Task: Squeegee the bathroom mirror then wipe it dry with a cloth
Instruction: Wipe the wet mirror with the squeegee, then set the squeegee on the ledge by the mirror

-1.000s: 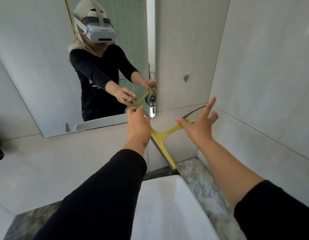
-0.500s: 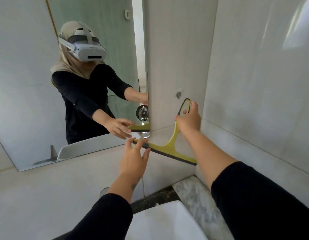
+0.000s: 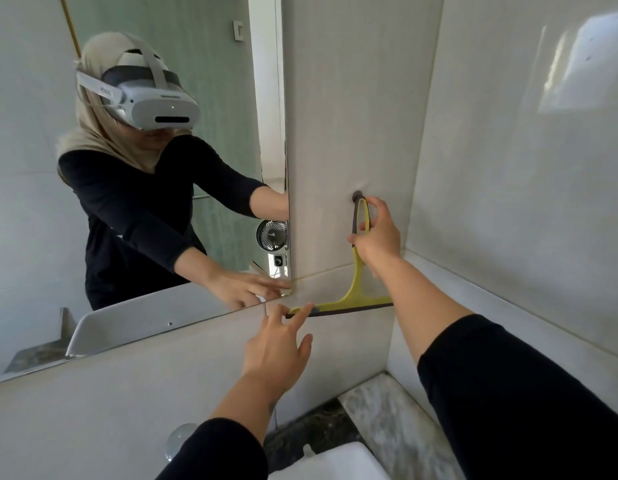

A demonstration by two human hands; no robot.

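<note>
Right hand [image 3: 377, 237] grasps squeegee [image 3: 349, 299] handle, loop now raised to wall hook [image 3: 356, 195], right of centre; a second ago squeegee was low, tilted. Left hand [image 3: 276, 344] released, fingertip steadying blade end. Mirror [image 3: 134, 161] upper left. Likely squeegee step finished; cloth wipe next, cloth unseen.

Yellow squeegee [image 3: 358, 278] hangs upright on wall beside mirror [image 3: 41, 202].

Both arms wear black long sleeves [image 3: 508, 393] pushed back short of the wrists. In the mirror at the upper left of the frame, the person wears a beige headscarf [image 3: 103, 133] and a white headset [image 3: 155, 107] with straps.
</note>
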